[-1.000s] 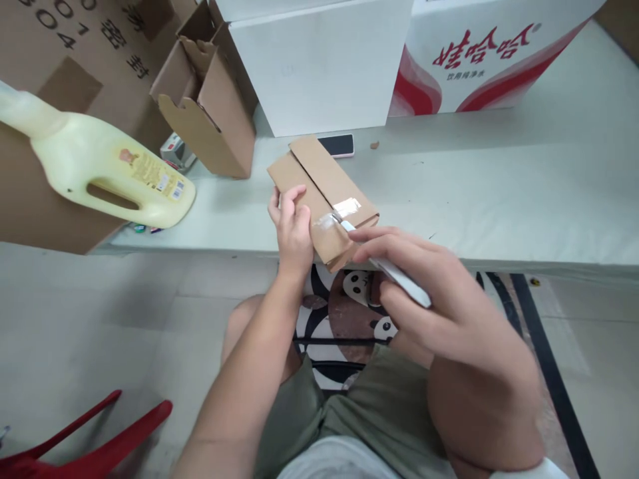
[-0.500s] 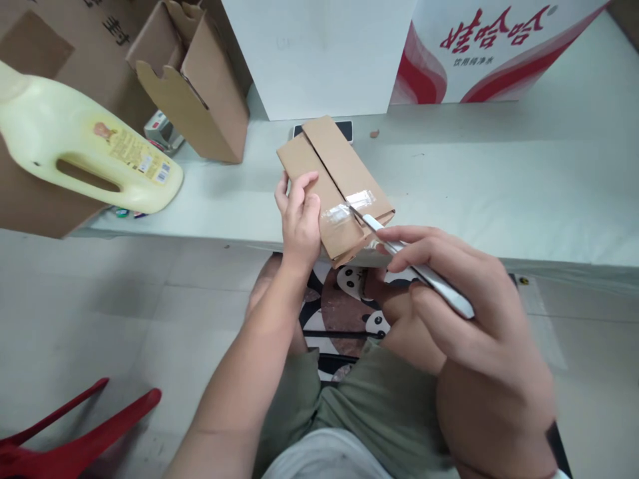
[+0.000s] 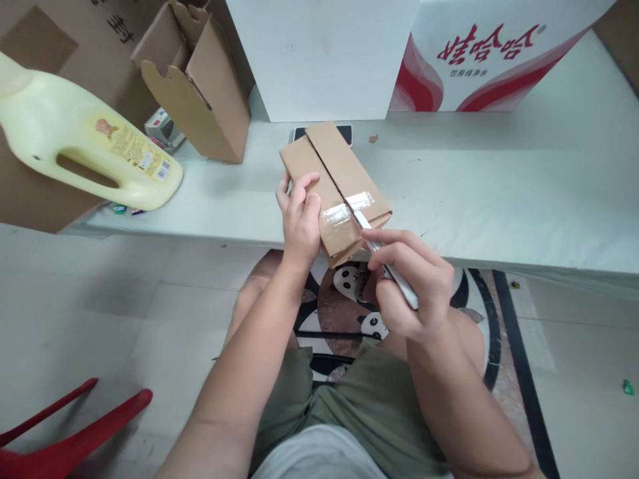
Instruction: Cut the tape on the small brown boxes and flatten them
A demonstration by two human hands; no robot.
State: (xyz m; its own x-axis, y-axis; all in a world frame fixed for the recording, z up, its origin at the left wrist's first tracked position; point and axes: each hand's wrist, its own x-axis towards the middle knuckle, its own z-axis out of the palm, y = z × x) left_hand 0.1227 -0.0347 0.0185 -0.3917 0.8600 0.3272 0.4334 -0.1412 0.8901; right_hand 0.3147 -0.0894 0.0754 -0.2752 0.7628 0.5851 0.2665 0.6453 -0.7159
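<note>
While the left hand [image 3: 302,216] grasps the small cardboard box [image 3: 362,174] at its left long side, the right hand [image 3: 412,279] clasps a slim white tool [image 3: 402,285] at the box's near end. Relative to the left grip, the box lies just to the right of the palm, with curled fingers on its upper face; the underside of this hold is hidden. Relative to the right grip, the box lies ahead and to the left, the tool bridging the gap between knuckles and cardboard. The tool slants forward, its front end at the central seam, beside the strip of clear tape [image 3: 335,214] that crosses it; whether the tip has entered the seam cannot be told. The box sits obliquely at the front edge of the pale-covered table [image 3: 474,193], its far end partly covering a dark-screened device [image 3: 344,134]. Behind stand a plain white box [image 3: 324,60] and a red-and-white carton [image 3: 479,60]. To the left, an open brown box [image 3: 224,106] stands upright, and nearer the viewer a pale yellow bottle [image 3: 144,183] leans at a tilt
</note>
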